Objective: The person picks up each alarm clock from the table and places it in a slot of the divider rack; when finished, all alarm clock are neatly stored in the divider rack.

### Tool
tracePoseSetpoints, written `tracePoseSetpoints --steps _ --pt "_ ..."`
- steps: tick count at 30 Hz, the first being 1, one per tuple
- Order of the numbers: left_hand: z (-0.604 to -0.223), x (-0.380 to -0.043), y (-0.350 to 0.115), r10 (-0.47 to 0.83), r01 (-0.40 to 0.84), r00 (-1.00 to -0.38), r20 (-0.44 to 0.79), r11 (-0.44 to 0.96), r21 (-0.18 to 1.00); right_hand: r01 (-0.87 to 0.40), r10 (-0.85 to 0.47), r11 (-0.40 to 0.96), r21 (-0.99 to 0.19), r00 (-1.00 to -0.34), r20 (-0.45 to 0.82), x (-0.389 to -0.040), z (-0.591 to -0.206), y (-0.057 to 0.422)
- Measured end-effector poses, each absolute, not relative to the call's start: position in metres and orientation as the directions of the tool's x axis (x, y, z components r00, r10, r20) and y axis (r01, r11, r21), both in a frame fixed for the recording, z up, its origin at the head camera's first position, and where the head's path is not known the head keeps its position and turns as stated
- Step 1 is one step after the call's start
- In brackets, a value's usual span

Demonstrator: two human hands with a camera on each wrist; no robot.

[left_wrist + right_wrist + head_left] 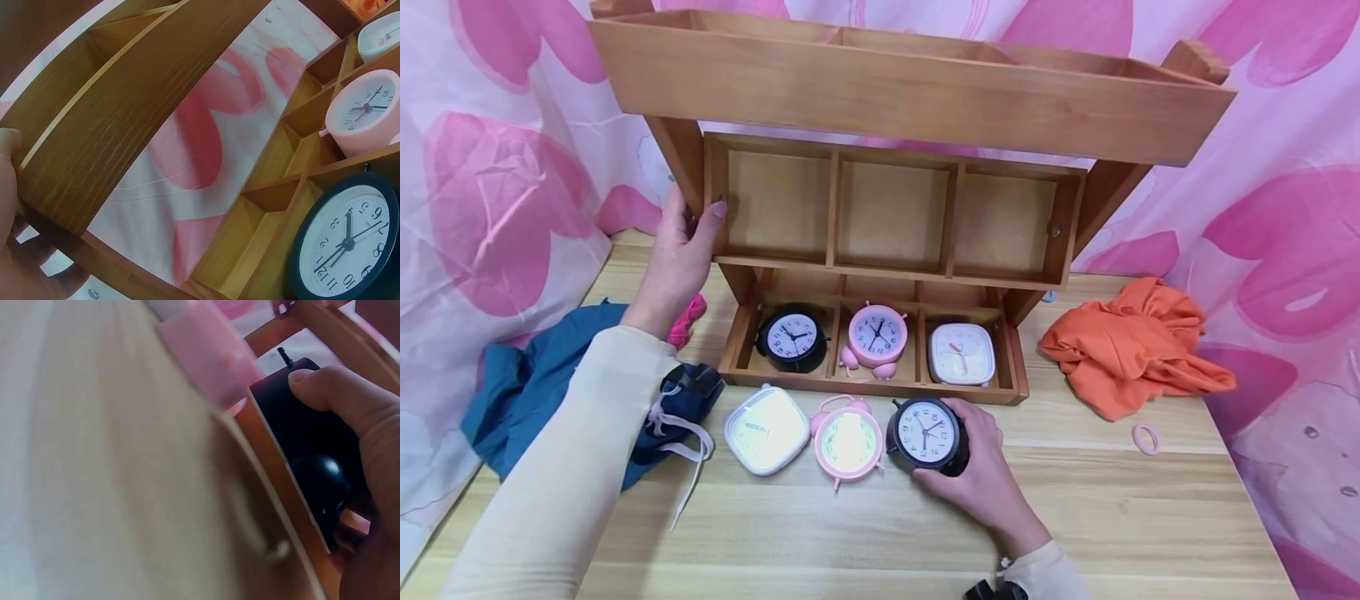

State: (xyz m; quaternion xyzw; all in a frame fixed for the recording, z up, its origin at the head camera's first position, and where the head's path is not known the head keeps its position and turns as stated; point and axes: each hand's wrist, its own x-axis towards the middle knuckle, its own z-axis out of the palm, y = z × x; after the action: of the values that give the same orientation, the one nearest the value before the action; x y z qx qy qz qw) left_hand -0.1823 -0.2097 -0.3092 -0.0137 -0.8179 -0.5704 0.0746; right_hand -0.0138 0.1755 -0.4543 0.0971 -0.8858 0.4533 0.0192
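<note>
A black twin-bell alarm clock (927,432) is gripped by my right hand (988,471), thumb and fingers on either side of its case. In the right wrist view its dark case (312,425) shows, with the thumb pressed on it. My left hand (673,262) holds the left end of the tilted middle tray (887,271) of a wooden tiered shelf. Beside the held clock, a pink alarm clock (848,443) and a white square clock (767,431) lie on the table. The bottom tray (880,387) holds a black clock (792,337), a pink clock (877,335) and a white clock (962,354), one per compartment.
The top tray (917,96) overhangs the middle one. Orange cloth (1131,346) and a pink ring (1146,438) lie at right on the wooden table (1150,517). Blue cloth (550,375) and a dark item with a pale lace (688,396) lie at left. Patterned curtains (1285,208) surround everything.
</note>
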Motion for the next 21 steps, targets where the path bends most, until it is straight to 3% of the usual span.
tracePoseSetpoints --steps 6,14,21 --pt "-0.309 -0.184 -0.209 -0.070 0.114 -0.987 0.146 0.341 0.933 -0.287 -0.125 0.533 -0.796 -0.957 0.262 -0.015 -0.424 0.179" --pt "-0.295 -0.172 -0.201 -0.067 0.120 -0.986 0.150 0.327 0.937 -0.459 -0.028 0.512 -0.726 -0.854 0.520 -0.042 -0.366 0.189" --pt "-0.308 -0.182 -0.208 -0.070 0.118 -0.986 0.150 0.340 0.933 -0.458 0.080 0.569 -0.683 -0.796 0.600 -0.081 -0.323 0.203"
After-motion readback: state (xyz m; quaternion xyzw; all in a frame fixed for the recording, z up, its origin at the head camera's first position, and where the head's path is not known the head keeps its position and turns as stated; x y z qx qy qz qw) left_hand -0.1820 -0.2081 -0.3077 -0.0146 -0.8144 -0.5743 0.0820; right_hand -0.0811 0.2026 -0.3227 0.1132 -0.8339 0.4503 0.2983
